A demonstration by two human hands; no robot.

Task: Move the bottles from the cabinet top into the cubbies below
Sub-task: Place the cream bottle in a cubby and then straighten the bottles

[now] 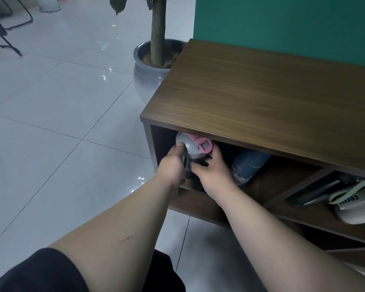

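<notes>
In the head view, both hands reach into the leftmost cubby (pixel 162 142) of the wooden cabinet (pixel 261 98). The left hand (pixel 172 167) and the right hand (pixel 214 172) close around a dark bottle with a grey lid (pixel 189 147) and pink flip cap, one hand on each side of its body. The bottle stands upright at the cubby's mouth, its lid just under the front edge of the cabinet top. Just to the right of the right hand, in the same cubby, a blue bottle (pixel 249 163) leans. Further right, past a divider, the next cubby holds a black bottle (pixel 318 190) and a white cup with a pale green strap (pixel 358 205), both lying tilted. Beyond the hands, left of the cabinet, a potted plant (pixel 150 70) stands on the tiled floor (pixel 61 123).
</notes>
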